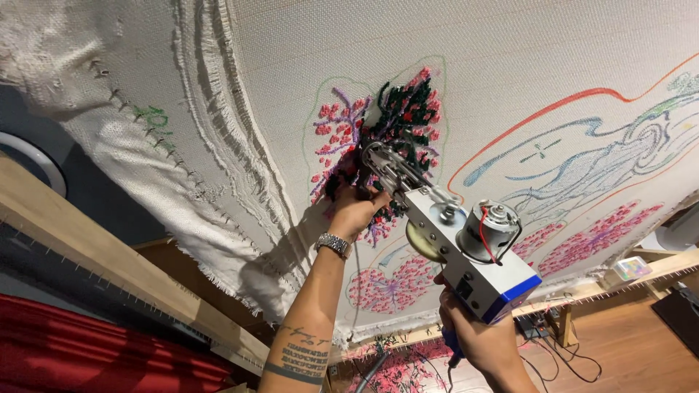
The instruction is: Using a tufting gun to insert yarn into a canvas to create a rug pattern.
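While the head camera looks up along a cream woven backing cloth (pixel 510 44) stretched on a pale wooden frame (pixel 109 269), the right hand (pixel 484 338) is wrapped tight around the blue handle of a silver, box-shaped tufting gun (pixel 455 244). Its needle end presses into a patch of dark green and pink yarn tufts (pixel 404 109). The left hand (pixel 357 211), with a metal wristwatch (pixel 333 244), has its fingers curled around the gun's front grip, against the cloth.
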